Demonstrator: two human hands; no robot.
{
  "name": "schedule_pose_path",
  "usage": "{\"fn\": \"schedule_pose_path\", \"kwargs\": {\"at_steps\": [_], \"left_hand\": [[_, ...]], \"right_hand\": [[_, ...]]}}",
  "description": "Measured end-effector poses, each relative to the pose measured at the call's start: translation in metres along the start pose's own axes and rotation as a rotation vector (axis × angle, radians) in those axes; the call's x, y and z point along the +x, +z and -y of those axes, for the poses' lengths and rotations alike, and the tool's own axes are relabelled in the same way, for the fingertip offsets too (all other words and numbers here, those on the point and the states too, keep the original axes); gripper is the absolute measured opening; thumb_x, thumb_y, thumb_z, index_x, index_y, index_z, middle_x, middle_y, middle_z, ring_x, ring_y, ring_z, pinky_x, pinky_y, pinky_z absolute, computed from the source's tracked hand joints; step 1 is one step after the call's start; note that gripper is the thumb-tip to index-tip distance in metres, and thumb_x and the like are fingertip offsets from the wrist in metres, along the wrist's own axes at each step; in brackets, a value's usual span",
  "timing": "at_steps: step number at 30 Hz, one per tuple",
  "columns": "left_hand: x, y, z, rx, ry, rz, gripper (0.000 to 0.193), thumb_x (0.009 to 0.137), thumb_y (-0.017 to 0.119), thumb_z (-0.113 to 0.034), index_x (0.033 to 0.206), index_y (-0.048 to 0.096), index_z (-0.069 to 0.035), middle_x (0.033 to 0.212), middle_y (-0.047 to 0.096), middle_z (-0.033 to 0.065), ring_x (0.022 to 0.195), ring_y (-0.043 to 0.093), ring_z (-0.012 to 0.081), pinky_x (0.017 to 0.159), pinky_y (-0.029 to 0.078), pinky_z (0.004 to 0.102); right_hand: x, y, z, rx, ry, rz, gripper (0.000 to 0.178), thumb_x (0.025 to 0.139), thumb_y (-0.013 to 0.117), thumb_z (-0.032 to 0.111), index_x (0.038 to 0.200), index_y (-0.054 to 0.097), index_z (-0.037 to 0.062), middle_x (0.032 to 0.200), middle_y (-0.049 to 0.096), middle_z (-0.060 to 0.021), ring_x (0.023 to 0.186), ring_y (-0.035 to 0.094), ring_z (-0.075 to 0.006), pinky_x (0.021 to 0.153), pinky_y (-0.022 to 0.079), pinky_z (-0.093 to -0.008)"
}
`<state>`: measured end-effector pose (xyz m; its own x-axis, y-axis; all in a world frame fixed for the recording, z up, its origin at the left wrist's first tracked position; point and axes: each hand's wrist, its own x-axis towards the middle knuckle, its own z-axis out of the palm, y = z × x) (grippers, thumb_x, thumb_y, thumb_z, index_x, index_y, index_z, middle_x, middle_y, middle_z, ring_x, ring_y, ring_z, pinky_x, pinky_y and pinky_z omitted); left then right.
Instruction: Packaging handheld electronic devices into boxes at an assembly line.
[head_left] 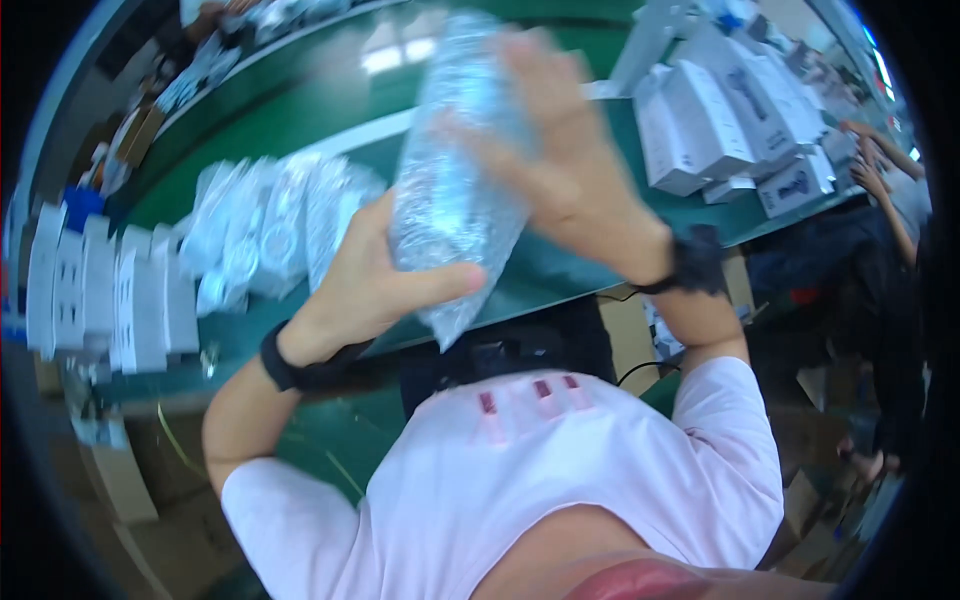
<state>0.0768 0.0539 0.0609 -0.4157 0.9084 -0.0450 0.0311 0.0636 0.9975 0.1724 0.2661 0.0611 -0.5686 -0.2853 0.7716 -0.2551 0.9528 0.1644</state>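
Observation:
A long package in clear bubble wrap point(450, 190) is held up above the green table, tilted with its pointed lower end toward me. My left hand point(375, 270) grips its lower left side, the thumb lying across the front. At the upper right side of the package is my right hand point(560, 150), blurred by motion. Its fingers are stretched out and its thumb points over the wrap; whether it presses on the package I cannot tell. What lies inside the wrap is not clear. Several similar wrapped packages point(270, 220) lie to the left of my left hand.
White boxes point(140, 295) stand in a row at the left edge of the green table point(300, 90). More white boxes point(700, 125) are stacked at the right. Beyond them, another person's hands point(872, 165) show. Cardboard point(135, 135) sits at the far left.

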Motion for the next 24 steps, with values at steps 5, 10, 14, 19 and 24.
{"fn": "schedule_pose_path", "kwargs": {"at_steps": [5, 10, 14, 19, 24], "left_hand": [[-0.015, 0.028, 0.039, 0.569, 0.404, -0.401, 0.075, 0.064, 0.077, -0.012, 0.133, 0.05, 0.001, 0.113, 0.059, 0.0167, 0.102, 0.06, 0.0281, 0.089, 0.047, 0.0346], [-0.005, 0.057, 0.042, 0.662, 0.397, -0.42, 0.077, 0.061, 0.075, -0.011, 0.133, 0.051, 0.001, 0.111, 0.058, 0.0169, 0.1, 0.059, 0.0305, 0.088, 0.047, 0.0357], [-0.004, 0.064, 0.052, 0.389, 0.21, -0.45, 0.07, 0.061, 0.076, -0.012, 0.127, 0.055, 0.002, 0.111, 0.059, 0.015, 0.101, 0.06, 0.0268, 0.088, 0.047, 0.0343], [-0.006, 0.064, 0.051, 0.149, 0.123, -0.28, 0.064, 0.064, 0.079, -0.016, 0.122, 0.057, 0.003, 0.114, 0.061, 0.0127, 0.105, 0.059, 0.0193, 0.09, 0.046, 0.0322], [0.017, 0.072, 0.043, -0.112, 0.164, 0.107, 0.072, 0.063, 0.081, -0.021, 0.124, 0.054, 0.007, 0.117, 0.062, 0.0111, 0.107, 0.057, 0.0175, 0.095, 0.043, 0.0324]], "right_hand": [[0.001, -0.072, -0.002, 0.517, 0.525, -0.048, 0.072, 0.077, 0.075, 0.027, 0.134, 0.048, -0.0067, 0.126, 0.056, -0.0215, 0.113, 0.058, -0.0311, 0.101, 0.042, -0.0378], [-0.022, -0.045, -0.01, 0.477, 0.191, -0.035, 0.034, 0.075, 0.074, -0.002, 0.108, 0.066, -0.0018, 0.09, 0.063, -0.0104, 0.076, 0.058, -0.0277, 0.082, 0.049, -0.0356], [-0.024, -0.039, 0.012, 0.458, 0.038, -0.058, 0.031, 0.073, 0.074, -0.004, 0.103, 0.067, -0.0022, 0.084, 0.059, -0.0117, 0.073, 0.056, -0.0276, 0.076, 0.049, -0.0375], [-0.044, -0.043, -0.007, 0.143, 0.148, -0.284, 0.054, 0.078, 0.075, 0.005, 0.127, 0.053, -0.0024, 0.113, 0.059, -0.0159, 0.1, 0.058, -0.0277, 0.085, 0.047, -0.0388], [-0.057, -0.025, -0.013, 1.738, 0.768, -0.223, 0.107, 0.062, 0.086, 0.052, 0.139, 0.041, -0.0055, 0.124, 0.058, -0.0119, 0.113, 0.056, -0.0193, 0.098, 0.044, -0.0347]]}}
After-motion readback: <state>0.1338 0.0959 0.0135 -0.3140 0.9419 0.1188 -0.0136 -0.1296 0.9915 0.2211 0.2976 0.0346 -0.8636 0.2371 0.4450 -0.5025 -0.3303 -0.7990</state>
